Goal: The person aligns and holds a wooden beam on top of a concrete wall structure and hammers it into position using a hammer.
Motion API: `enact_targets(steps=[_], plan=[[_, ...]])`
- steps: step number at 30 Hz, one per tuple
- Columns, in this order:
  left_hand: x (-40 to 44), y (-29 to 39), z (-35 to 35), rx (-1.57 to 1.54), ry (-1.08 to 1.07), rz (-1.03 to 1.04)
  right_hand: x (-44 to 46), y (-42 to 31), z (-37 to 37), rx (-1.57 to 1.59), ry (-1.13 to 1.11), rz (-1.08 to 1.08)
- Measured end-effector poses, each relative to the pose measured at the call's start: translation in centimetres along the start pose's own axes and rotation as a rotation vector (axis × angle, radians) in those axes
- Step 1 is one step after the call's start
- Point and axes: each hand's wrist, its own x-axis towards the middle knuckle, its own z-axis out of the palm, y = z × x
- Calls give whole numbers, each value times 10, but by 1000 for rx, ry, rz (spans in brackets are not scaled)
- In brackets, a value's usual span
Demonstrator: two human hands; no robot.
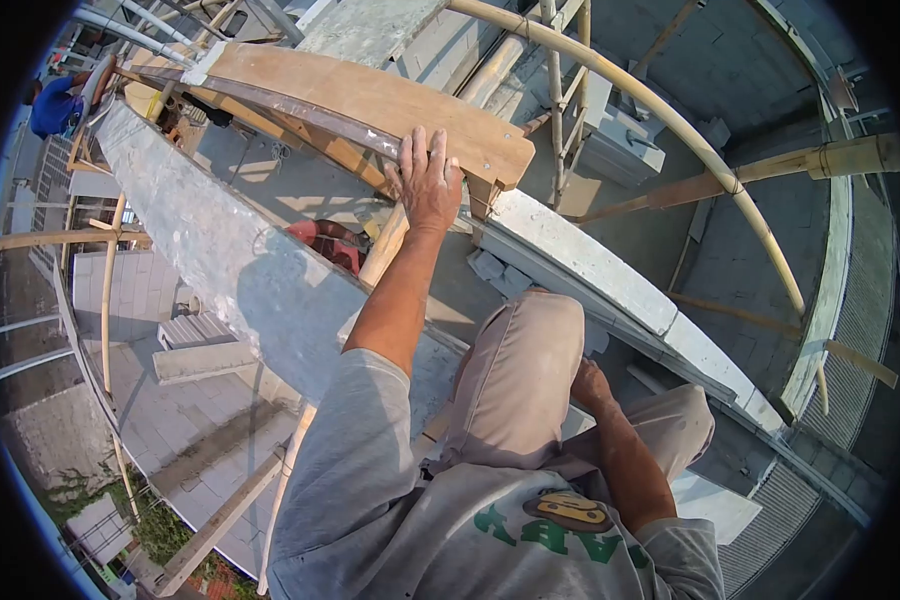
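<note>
My left hand (430, 185) lies on the near end of a long brown wooden board (370, 92), its fingers stretched out across the top at the edge. The board spans a gap, and its near end meets a pale block wall (580, 250). Lower down, my right hand (592, 385) is beside my bent knee, with curled fingers partly hidden by the leg. Whatever it may hold does not show. A grey, mortar-smeared plank (200, 235) runs along my left side, with my shadow on it.
Bamboo poles (670, 85) form scaffolding around me. Far down are the floor and several stacked blocks (620, 150). A person in blue (58, 108) is at the far left end. Someone in red (335, 245) is below, between plank and board.
</note>
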Motion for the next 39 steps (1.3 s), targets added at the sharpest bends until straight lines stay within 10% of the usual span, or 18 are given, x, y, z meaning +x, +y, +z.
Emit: enact_targets(steps=[39], plan=[[42, -6, -24, 104, -241, 47, -60, -36, -50, 192, 262, 244]])
